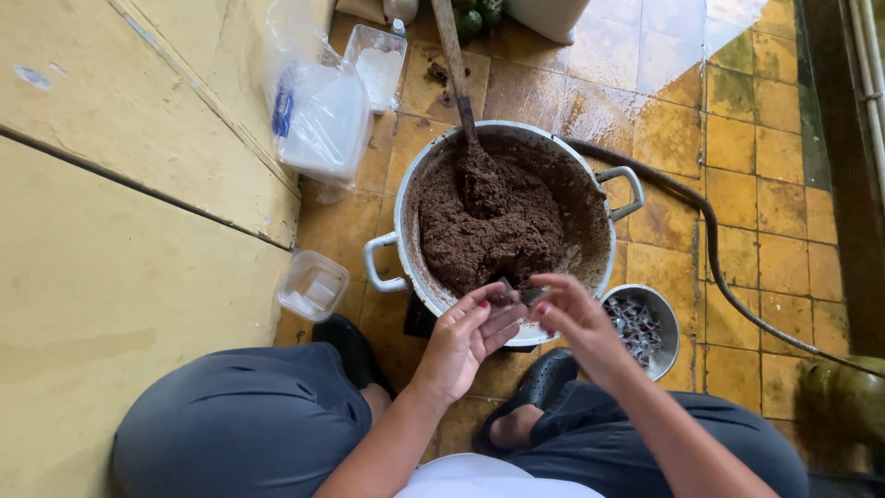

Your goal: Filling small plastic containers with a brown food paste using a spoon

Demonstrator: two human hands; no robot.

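Both hands, left hand (466,334) and right hand (570,318), pinch a small wrapper (506,288) (light, flimsy, probably sticky) by its edges at frame centre.

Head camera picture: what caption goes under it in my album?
Two hands pinch a small piece over a big pot of brown paste.

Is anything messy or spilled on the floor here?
Yes, a little. Dark brown crumbs lie on the yellow floor tiles beside the wooden spoon handle, above the big metal pot of brown paste. The pot's inner wall is smeared too. The tiles look wet and shiny near the top.
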